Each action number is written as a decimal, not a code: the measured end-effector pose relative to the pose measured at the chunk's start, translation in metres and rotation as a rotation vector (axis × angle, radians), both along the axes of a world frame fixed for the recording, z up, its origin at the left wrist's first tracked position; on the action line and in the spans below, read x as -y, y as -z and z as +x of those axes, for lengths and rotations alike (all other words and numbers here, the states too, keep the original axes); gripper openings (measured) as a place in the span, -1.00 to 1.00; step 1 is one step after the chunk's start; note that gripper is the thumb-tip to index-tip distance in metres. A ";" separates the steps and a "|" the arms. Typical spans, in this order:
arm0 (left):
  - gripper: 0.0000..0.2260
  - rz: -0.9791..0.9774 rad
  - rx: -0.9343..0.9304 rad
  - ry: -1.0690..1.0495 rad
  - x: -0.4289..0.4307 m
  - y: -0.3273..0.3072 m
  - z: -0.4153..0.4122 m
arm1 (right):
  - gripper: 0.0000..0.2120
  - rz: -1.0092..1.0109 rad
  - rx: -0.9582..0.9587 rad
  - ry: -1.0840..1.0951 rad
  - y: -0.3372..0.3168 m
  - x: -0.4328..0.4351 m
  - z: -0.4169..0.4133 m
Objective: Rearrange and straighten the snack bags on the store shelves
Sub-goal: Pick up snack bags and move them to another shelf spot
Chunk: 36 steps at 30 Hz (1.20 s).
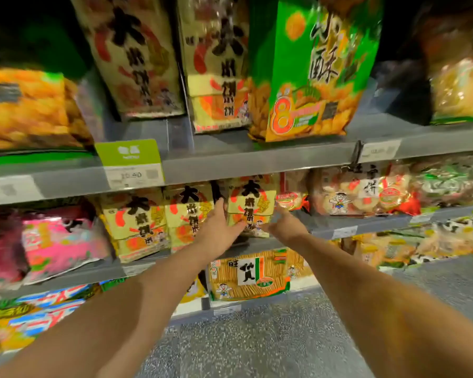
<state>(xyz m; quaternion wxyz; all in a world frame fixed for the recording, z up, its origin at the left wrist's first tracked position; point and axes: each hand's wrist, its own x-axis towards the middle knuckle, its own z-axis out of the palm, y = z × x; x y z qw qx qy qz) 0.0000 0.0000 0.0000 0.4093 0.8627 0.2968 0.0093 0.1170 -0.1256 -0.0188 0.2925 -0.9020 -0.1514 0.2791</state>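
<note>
My left hand and right hand, fingers straight and open, press the yellow bag, upright on the shelf below-right of the green tag. An uneven push could tip it backward or skew the neighbours nearer the tag.

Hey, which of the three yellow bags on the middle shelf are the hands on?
The rightmost yellow bag, beside the red-and-white pack. Only it has the left hand and right hand on its front.
</note>
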 end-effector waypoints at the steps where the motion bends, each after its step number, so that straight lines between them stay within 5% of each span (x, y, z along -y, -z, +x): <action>1: -0.22 -0.010 0.028 -0.018 -0.002 0.007 0.007 | -0.26 0.072 -0.003 0.017 0.009 -0.006 0.004; 6: -0.18 0.092 0.050 -0.090 -0.017 0.029 0.050 | 0.03 0.376 -0.038 0.140 0.036 -0.034 0.032; 11: -0.22 -0.023 -0.152 -0.123 -0.032 0.036 0.088 | -0.07 0.556 -0.135 0.300 0.053 -0.053 0.065; 17: -0.52 -0.126 -0.026 -0.205 -0.039 0.047 0.093 | -0.25 0.485 -0.100 0.246 0.050 -0.053 0.077; 21: -0.66 -0.045 0.076 -0.259 -0.051 0.053 0.073 | -0.47 0.615 -0.070 0.203 0.047 -0.046 0.078; 23: -0.62 0.036 0.111 -0.297 -0.057 0.055 0.059 | -0.38 0.725 -0.044 0.248 0.047 -0.039 0.080; 28: -0.73 0.449 0.196 -0.381 -0.076 0.053 0.015 | -0.42 0.907 -0.107 0.235 0.041 -0.022 0.071; 31: -0.59 0.543 0.164 -0.524 -0.086 0.057 -0.007 | -0.52 0.933 -0.149 0.193 0.040 -0.025 0.057; 36: -0.33 0.330 0.173 -0.553 -0.093 0.076 -0.019 | -0.39 0.929 -0.184 0.203 0.044 -0.039 0.040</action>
